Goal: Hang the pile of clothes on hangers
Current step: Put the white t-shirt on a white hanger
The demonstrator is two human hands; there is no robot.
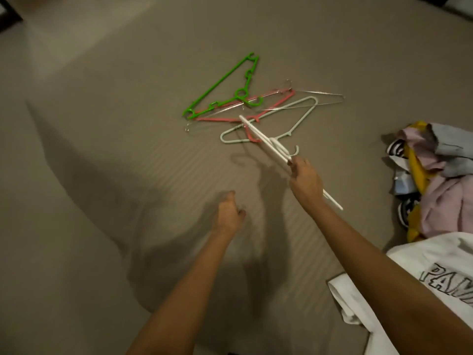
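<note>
My right hand (304,179) grips a white plastic hanger (266,140) and holds it edge-on above the bed, its hook curling up by my thumb. My left hand (229,213) hovers lower left with fingers loosely curled and holds nothing. Beyond the held hanger lie loose hangers in a heap: a green one (225,87), a pink one (271,108), a pale white one (299,119) and thin wire ones (322,94). A pile of crumpled clothes (440,175) sits at the right edge. A white T-shirt with black lettering (419,280) lies spread at the lower right, partly under my right forearm.
Everything rests on a bed with a taupe striped cover (128,175). Dark furniture shows at the top left corner (7,16) and top right corner (448,1). My arms cast shadows on the cover in front of me.
</note>
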